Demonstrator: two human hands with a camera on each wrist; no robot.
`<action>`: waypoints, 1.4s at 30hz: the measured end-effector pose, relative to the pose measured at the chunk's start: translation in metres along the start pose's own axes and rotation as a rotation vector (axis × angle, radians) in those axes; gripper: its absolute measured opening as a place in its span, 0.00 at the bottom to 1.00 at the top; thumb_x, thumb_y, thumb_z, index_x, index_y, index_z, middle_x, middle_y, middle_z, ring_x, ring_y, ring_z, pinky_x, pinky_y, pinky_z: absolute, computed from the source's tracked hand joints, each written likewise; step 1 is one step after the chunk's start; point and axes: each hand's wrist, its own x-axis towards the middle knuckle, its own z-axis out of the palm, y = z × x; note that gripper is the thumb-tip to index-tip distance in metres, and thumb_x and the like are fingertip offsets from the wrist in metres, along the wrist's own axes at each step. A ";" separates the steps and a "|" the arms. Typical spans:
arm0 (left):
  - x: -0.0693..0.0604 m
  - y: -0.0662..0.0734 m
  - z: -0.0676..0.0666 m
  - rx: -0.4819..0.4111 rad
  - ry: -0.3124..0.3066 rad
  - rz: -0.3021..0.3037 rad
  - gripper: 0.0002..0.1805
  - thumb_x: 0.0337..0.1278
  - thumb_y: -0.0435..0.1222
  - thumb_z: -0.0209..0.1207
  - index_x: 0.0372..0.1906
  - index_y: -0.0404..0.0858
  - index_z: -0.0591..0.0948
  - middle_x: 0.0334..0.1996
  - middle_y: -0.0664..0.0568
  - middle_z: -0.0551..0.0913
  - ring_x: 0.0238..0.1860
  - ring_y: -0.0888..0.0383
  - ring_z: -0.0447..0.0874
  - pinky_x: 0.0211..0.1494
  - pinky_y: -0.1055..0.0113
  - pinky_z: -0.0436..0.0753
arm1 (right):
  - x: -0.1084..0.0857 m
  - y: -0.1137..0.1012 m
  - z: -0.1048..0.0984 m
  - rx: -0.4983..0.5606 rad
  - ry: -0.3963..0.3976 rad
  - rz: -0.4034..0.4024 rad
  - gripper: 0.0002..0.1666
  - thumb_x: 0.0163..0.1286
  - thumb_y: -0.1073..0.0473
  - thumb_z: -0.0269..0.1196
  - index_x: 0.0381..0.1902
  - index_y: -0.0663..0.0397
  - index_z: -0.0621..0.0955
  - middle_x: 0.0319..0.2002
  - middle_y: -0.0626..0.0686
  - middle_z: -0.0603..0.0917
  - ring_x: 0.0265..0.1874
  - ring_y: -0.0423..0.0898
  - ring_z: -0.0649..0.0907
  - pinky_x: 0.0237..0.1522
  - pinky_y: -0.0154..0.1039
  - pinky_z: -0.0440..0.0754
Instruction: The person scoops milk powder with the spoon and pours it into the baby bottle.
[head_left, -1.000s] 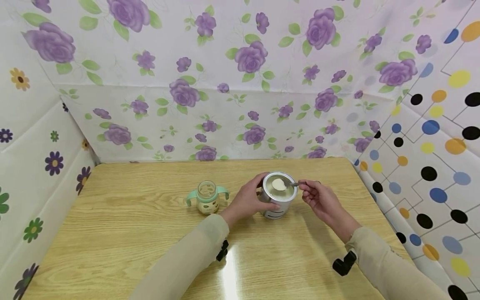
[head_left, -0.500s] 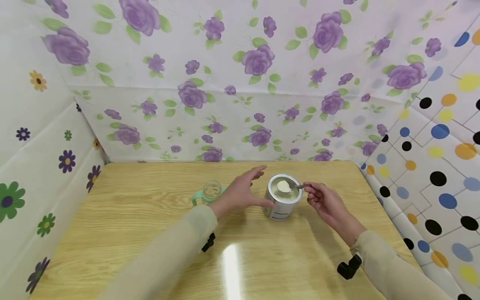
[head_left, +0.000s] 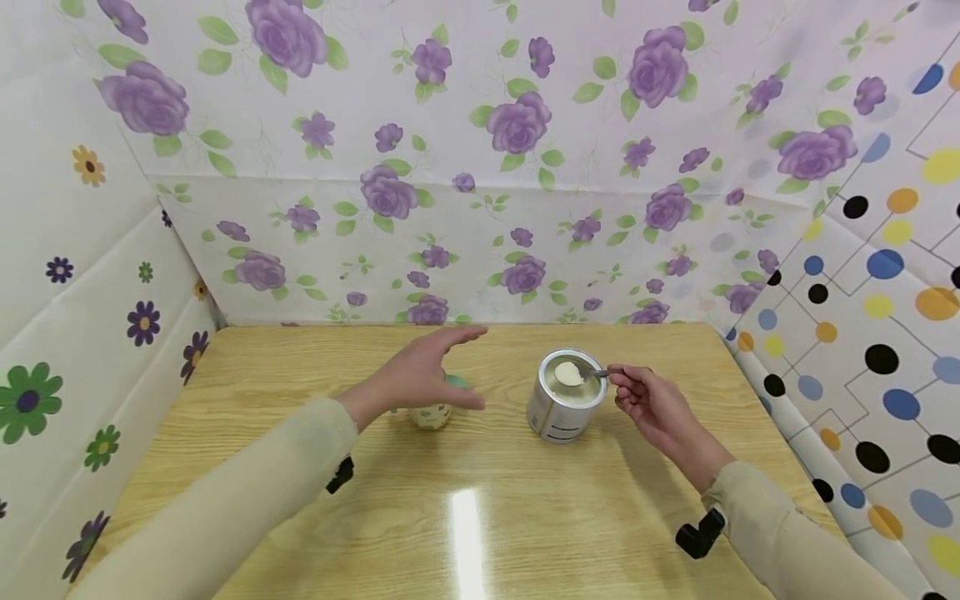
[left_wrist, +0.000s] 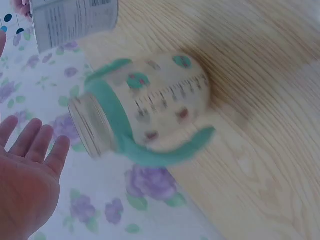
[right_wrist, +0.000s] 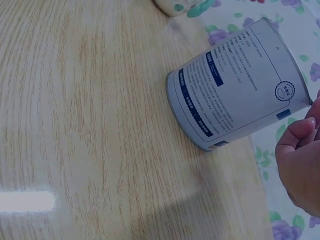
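In the head view my left hand [head_left: 416, 375] hovers over a baby bottle [head_left: 431, 417], fingers and thumb spread apart, hiding most of it. From the left wrist the bottle [left_wrist: 165, 107] appears lidless, with green handles and a printed scale; the hand [left_wrist: 30, 185] is beside its mouth, not touching. My right hand [head_left: 660, 408] pinches the handle of a spoon [head_left: 600, 372] at the rim of an open metal can [head_left: 555, 417]. On the spoon lies a heap of pale powder [head_left: 568, 374], above the can's opening. The right wrist view shows the can's printed label [right_wrist: 235, 85].
Can and bottle stand apart on a wooden table [head_left: 510, 517]. Behind the table hangs a rose-patterned cloth [head_left: 480, 233]. A flower-patterned sheet [head_left: 82, 350] is at the left and a dotted one [head_left: 862, 333] at the right.
My left hand has let go of the can and moved left to the bottle. My right hand keeps the spoon with powder over the can. The head view has shifted slightly.
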 end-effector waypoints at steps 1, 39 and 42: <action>-0.003 -0.002 -0.003 0.013 -0.003 -0.002 0.57 0.52 0.57 0.80 0.85 0.57 0.62 0.82 0.56 0.65 0.81 0.48 0.63 0.78 0.40 0.69 | 0.000 0.000 0.000 -0.001 -0.002 0.002 0.26 0.90 0.60 0.46 0.42 0.58 0.91 0.33 0.48 0.92 0.28 0.38 0.83 0.37 0.31 0.82; -0.047 -0.094 0.035 -0.326 0.240 -0.171 0.48 0.54 0.48 0.81 0.80 0.50 0.72 0.75 0.50 0.76 0.75 0.43 0.73 0.75 0.40 0.74 | -0.004 0.001 -0.002 -0.021 -0.001 -0.011 0.25 0.90 0.60 0.46 0.44 0.57 0.90 0.33 0.48 0.92 0.29 0.38 0.84 0.38 0.31 0.83; -0.046 -0.096 0.038 -0.339 0.252 -0.160 0.44 0.56 0.45 0.81 0.77 0.48 0.75 0.70 0.47 0.80 0.69 0.44 0.78 0.71 0.41 0.78 | -0.004 0.002 -0.002 -0.023 -0.005 -0.013 0.25 0.90 0.60 0.46 0.44 0.57 0.90 0.33 0.48 0.92 0.29 0.38 0.84 0.38 0.31 0.83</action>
